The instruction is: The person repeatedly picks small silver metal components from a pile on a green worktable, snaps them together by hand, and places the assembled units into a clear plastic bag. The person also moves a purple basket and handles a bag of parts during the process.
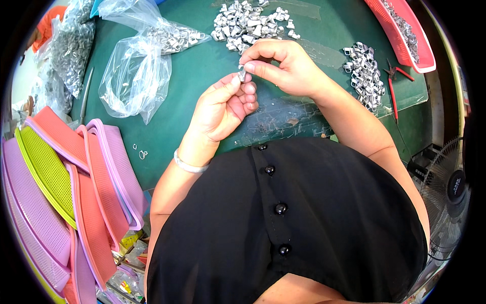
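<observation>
1. Pinching one small metal clip [242,76], left hand [223,109] and right hand [283,68] meet over the green bench [202,71] centre; both grips are closed on it.
2. Loose clip pile [250,23] lies at 12 o'clock; a second pile [365,75] at 2 o'clock.
3. Plastic bag [134,76] lies at 10 o'clock; stacked baskets [76,187] at 8 o'clock.
4. Pliers [394,86] rest beside the second pile.

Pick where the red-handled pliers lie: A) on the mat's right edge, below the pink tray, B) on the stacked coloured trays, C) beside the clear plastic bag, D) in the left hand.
A: the red-handled pliers lie at the green mat's right edge, just below the pink tray.
</observation>
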The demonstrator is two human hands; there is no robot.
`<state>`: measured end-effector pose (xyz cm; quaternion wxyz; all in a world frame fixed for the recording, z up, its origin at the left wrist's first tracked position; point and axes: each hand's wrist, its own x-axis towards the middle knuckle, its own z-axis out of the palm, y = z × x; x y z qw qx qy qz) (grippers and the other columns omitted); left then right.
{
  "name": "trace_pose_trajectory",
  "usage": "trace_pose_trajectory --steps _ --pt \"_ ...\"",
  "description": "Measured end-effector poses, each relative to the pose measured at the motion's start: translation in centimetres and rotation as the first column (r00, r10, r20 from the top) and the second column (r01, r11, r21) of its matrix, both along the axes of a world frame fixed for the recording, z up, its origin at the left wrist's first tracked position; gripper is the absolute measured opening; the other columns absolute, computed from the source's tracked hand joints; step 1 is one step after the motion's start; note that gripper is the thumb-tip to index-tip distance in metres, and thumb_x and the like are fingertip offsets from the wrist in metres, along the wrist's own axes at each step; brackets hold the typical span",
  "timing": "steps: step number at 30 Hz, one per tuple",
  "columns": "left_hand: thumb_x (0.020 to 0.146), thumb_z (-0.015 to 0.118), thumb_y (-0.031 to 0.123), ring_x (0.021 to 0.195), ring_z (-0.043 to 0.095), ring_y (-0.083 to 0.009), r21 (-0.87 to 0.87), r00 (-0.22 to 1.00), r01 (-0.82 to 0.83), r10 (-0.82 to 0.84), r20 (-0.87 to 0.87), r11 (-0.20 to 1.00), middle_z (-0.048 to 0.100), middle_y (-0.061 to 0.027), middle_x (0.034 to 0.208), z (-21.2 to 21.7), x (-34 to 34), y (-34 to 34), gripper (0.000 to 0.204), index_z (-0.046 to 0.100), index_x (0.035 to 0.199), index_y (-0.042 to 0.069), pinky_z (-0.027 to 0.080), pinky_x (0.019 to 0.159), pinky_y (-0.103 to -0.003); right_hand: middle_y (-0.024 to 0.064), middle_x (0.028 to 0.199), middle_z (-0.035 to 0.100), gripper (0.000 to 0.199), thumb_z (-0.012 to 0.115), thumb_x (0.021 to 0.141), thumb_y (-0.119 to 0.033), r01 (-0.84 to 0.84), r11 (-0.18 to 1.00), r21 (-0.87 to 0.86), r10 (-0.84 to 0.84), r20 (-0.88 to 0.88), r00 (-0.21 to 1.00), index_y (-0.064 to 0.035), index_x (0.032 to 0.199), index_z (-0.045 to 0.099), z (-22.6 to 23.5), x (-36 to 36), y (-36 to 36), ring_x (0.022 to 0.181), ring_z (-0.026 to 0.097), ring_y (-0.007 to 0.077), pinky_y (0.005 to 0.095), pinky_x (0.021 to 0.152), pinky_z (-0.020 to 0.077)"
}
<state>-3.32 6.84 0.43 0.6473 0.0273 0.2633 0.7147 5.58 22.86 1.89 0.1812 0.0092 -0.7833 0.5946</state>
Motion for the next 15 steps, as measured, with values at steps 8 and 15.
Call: trace_pose_trajectory --steps 8,15 --pt "0.09 0.046 0.02 0.069 0.046 -0.0122 0.053 0.997 0.027 -0.031 0.076 0.998 0.052 -0.0024 0.076 -0.15 0.29 0.11 0.018 0.054 0.091 0.004 0.038 0.064 -0.025 0.0033 0.079 0.059 0.009 0.057 0.083 -0.007 -0.015 1.0 0.009 0.015 0.011 1.0 0.0002 0.088 0.059 0.04 0.06 0.1 0.072 0.055 0.0091 0.023 0.064 0.0439" --pt "0.09 0.046 0.021 0.069 0.046 -0.0125 0.084 0.993 0.03 -0.039 0.111 0.996 0.052 -0.0024 0.077 -0.34 0.42 0.18 0.019 0.054 0.092 0.004 0.038 0.065 -0.026 0.0032 0.078 0.059 0.008 0.057 0.083 -0.006 -0.028 0.999 -0.036 0.028 0.018 0.999 0.0005 0.088 0.059 0.09 0.0 0.05 0.072 0.056 0.0085 0.0226 0.063 0.0444"
